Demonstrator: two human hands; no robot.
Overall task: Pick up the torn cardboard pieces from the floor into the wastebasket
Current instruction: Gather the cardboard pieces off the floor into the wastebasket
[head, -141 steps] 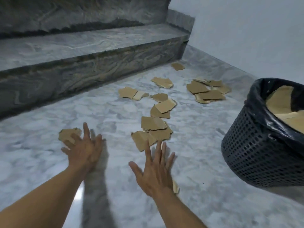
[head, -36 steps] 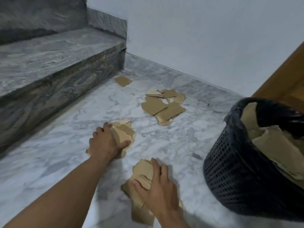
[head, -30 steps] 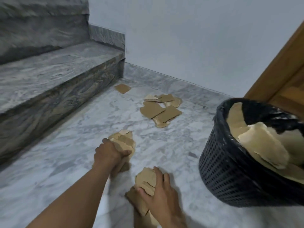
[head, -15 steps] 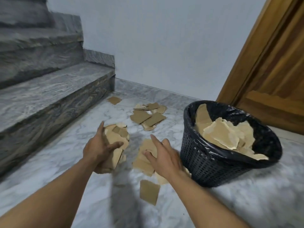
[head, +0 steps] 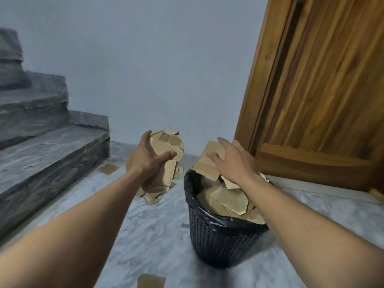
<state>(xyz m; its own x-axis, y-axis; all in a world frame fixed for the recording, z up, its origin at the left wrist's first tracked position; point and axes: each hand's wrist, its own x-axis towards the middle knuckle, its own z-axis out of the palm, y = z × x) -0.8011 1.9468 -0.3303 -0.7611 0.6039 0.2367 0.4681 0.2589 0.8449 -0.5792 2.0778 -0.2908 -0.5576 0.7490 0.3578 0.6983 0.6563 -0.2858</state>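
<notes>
Grey stone stairs (head: 52, 146) rose left of the left hand (head: 145, 161), w/ dark streaked risers. A plain pale wall (head: 155, 69) stood beyond both hands. A wooden door (head: 332, 90), vert. grain, filled the area right of & behind the right hand (head: 232, 161); its bottom rail (head: 311, 165) ran approx. level w/ that hand.

Cardboard pieces (head: 166, 143): matt brown paperboard, torn edges rough and fibrous. Wastebasket (head: 218, 240): black perforated plastic; liner (head: 187, 183) thin glossy film, probably plastic. Floor (head: 158, 231): pale veined marble, smooth, faint sheen. Steps (head: 52, 146): darker veined stone. Door (head: 322, 90): varnished wood, visible grain. Wall (head: 155, 59): matt paint.
</notes>
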